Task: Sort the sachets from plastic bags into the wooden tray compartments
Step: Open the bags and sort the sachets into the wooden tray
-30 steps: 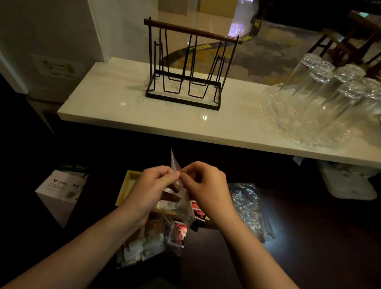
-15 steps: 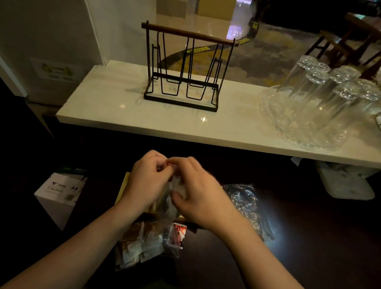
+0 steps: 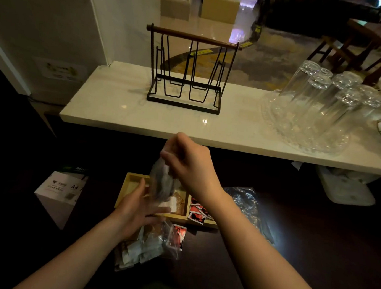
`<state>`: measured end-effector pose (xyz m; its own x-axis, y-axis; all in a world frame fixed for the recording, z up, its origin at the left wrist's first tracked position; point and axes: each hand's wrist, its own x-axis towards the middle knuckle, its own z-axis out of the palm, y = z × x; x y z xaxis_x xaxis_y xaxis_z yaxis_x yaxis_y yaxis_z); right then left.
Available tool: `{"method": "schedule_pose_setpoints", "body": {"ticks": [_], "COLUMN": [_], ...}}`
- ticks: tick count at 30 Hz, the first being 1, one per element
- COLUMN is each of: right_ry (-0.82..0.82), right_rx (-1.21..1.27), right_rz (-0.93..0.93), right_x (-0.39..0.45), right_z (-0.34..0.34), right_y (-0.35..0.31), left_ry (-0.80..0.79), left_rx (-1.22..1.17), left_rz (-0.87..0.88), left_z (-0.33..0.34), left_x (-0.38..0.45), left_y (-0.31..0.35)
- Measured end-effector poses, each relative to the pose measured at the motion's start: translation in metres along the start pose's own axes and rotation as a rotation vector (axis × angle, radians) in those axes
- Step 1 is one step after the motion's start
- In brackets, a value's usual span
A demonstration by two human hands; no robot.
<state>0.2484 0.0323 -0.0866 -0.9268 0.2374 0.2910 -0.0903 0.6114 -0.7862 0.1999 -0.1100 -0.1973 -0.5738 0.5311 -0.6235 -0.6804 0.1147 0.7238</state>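
Right hand (image 3: 189, 164): raised above the tray, fingers pinching the top of a small clear plastic bag (image 3: 161, 183) that hangs blurred below it.
Left hand (image 3: 138, 206): fingers spread and straight, under the hanging bag, holding nothing.
White marble counter (image 3: 120, 107): carries a black wire rack (image 3: 185, 71).
Wooden compartment tray (image 3: 130, 182): on the dark table; red-and-white sachets (image 3: 197, 212) lie in its right compartment.
Second clear bag of mixed sachets (image 3: 146, 245): lies just before the tray.
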Motion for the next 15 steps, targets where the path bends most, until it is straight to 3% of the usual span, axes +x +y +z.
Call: {"method": "schedule_pose_setpoints", "body": {"ticks": [2,6,15], "right_ry": [0.055,0.086,0.033], "right_rx": [0.03,0.029,0.084], "right_rz": [0.034,0.107,0.399], "right_x": [0.004,0.006,0.008], "right_z": [-0.004,-0.007,0.011], "right_y": [0.004,0.021,0.064], "left_ry": [0.107,0.353,0.528], "left_rx": [-0.027,0.138,0.237], "left_rz": [0.09,0.272,0.604], "left_z": [-0.002,-0.011,-0.048], "left_x": [0.004,0.008,0.003], "left_y": [0.003,0.013,0.054]}}
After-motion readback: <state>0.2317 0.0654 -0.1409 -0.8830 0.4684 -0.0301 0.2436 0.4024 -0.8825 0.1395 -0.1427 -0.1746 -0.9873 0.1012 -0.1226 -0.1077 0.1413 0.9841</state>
